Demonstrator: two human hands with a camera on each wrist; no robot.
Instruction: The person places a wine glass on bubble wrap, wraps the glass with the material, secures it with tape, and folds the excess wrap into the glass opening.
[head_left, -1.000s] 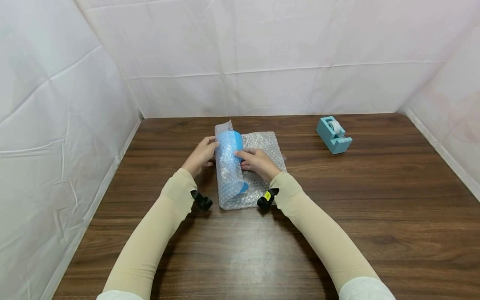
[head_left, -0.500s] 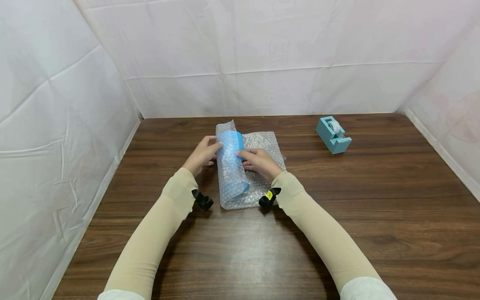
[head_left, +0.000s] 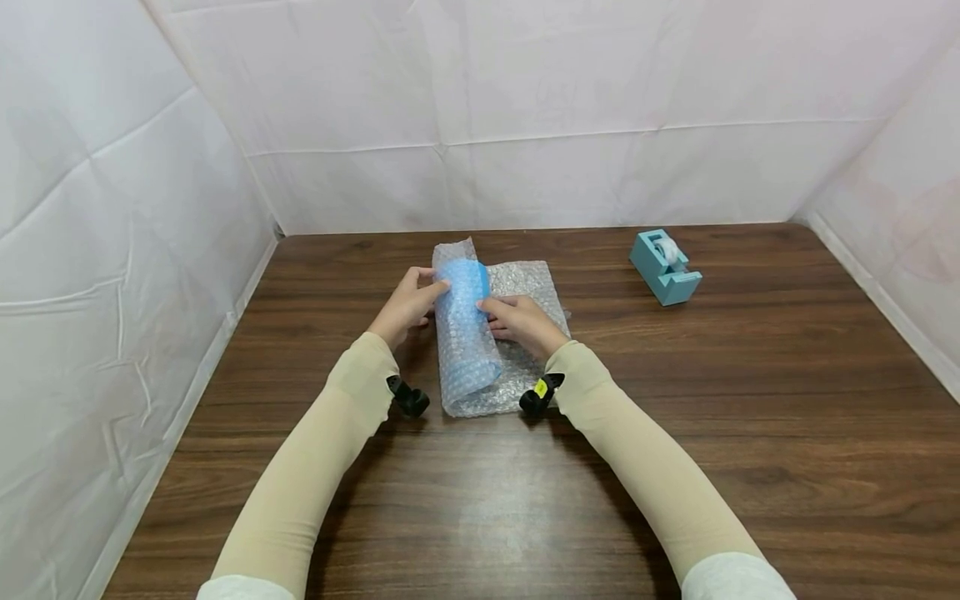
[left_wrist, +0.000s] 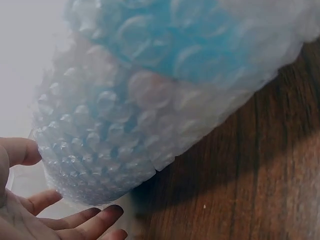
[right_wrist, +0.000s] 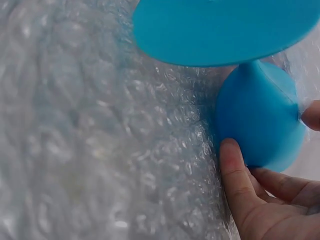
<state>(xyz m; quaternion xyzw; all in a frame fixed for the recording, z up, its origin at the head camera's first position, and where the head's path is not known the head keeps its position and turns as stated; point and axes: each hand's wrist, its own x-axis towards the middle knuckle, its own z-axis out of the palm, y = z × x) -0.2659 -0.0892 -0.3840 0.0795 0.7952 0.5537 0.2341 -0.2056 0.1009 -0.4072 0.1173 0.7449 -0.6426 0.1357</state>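
A blue goblet [right_wrist: 260,120] with a rounded bowl, thin stem and flat round foot lies on its side on a sheet of bubble wrap [head_left: 531,285]. The sheet's left part curls up over it, so most of its blue shows only through the bubbles in the head view. My left hand [head_left: 406,307] holds the roll at its far left side, thumb on top and fingers lower down against the wrap. From the right, my right hand [head_left: 525,323] grips the goblet's bowl, with its thumb near the wrap's folded edge.
A light-blue tape dispenser [head_left: 666,268] with a roll of clear tape stands at the back right of the dark wooden table [head_left: 787,375]. White cloth walls [head_left: 525,183] border the table at the back and sides.
The wrap's curled edge has moved right over the goblet, covering more of its bare blue, including the foot. Both hands have shifted slightly right with it, keeping their hold.
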